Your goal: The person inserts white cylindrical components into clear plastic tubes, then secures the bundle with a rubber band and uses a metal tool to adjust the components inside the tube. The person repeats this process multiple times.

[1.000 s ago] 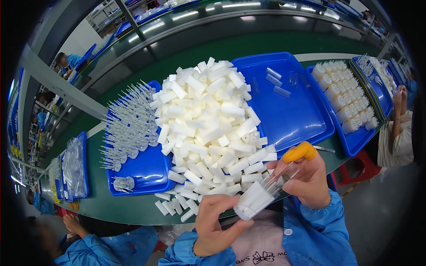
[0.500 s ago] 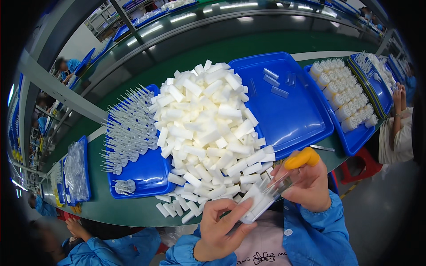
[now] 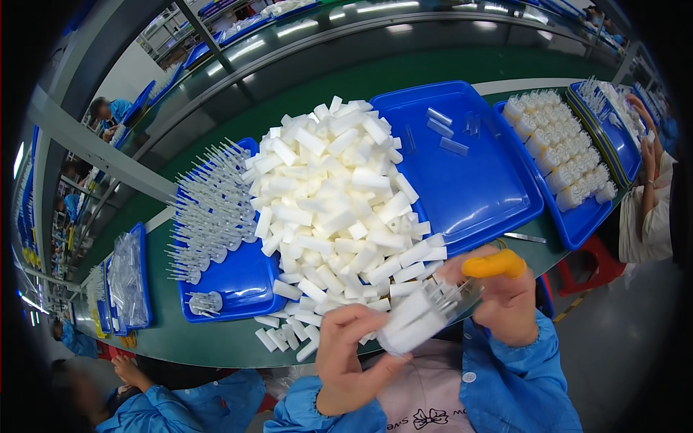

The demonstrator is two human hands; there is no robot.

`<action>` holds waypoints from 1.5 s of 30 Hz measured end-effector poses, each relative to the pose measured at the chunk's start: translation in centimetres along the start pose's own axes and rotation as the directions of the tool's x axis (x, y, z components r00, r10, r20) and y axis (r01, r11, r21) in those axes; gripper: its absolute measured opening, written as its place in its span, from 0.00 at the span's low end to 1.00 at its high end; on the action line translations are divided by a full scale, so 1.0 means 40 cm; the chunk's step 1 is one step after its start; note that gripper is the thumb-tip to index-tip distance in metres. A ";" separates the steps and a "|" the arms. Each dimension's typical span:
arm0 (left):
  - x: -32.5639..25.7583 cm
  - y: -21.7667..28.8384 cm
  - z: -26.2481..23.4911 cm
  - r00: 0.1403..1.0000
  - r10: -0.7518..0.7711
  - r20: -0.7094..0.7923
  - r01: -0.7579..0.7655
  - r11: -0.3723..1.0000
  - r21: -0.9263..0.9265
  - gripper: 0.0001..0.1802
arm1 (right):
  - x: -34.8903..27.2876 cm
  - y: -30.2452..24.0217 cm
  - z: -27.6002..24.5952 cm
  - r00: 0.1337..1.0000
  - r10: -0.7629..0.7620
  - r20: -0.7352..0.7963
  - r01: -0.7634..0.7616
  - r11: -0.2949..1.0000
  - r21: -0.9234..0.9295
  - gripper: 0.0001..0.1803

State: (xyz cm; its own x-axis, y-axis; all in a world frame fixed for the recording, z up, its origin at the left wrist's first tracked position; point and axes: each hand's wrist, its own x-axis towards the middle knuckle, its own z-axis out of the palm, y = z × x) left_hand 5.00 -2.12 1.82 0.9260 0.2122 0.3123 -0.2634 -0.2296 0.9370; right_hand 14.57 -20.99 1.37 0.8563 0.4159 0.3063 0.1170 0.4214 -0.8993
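Above my lap, my left hand (image 3: pixel 355 361) grips a white pronged assembly (image 3: pixel 413 323), thumb below and fingers on its upper side. The white body is chunky and slightly blurred. Thin, clear prongs stick out of its upper right end. My right hand (image 3: pixel 505 294) is curled around that pronged end, and yellow finger covers (image 3: pixel 495 265) are on its fingers. Whether it also pinches a small clear piece there is hard to see. Just beyond both hands lies a large heap of white foam tubes (image 3: pixel 328 191).
Left of the heap, a blue tray (image 3: pixel 238 285) carries clear pronged parts (image 3: pixel 213 209). Another blue tray (image 3: pixel 476 195) holds several clear tubes (image 3: pixel 440 128). Farther right, white assemblies (image 3: pixel 559 148) stand in a tray. Metal tweezers (image 3: pixel 525 237) lie nearby. Co-workers sit on both sides.
The white assembly has turned in my left hand, so its body faces up more. My right fingers have closed in nearer to its prongs.
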 end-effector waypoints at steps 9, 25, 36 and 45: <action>-0.007 -0.049 -0.010 0.993 -0.095 0.067 0.114 0.913 -0.393 0.26 | 0.040 -0.046 -0.034 0.985 -0.132 0.109 0.170 0.838 -0.519 0.14; -0.026 -0.036 -0.015 0.989 -0.110 0.094 0.141 0.875 -0.463 0.25 | 0.004 -0.047 0.025 0.983 -0.057 0.177 0.137 0.867 -0.479 0.11; -0.003 -0.061 -0.033 0.987 -0.149 -0.063 0.088 0.820 -0.566 0.25 | 0.246 -0.021 -0.124 0.995 -0.096 0.024 0.078 0.613 -0.786 0.14; -0.005 -0.052 -0.035 0.980 -0.189 -0.061 0.117 0.800 -0.589 0.25 | 0.354 0.158 -0.307 0.990 -0.127 0.057 0.025 -0.245 -0.969 0.12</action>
State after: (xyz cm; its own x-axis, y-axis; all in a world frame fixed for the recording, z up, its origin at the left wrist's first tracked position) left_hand 4.98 -0.36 0.01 0.9408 0.3091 0.1390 -0.2613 0.4003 0.8784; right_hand 33.60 -22.34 -3.82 0.8044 0.4045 0.4351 0.4799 -0.8742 -0.0745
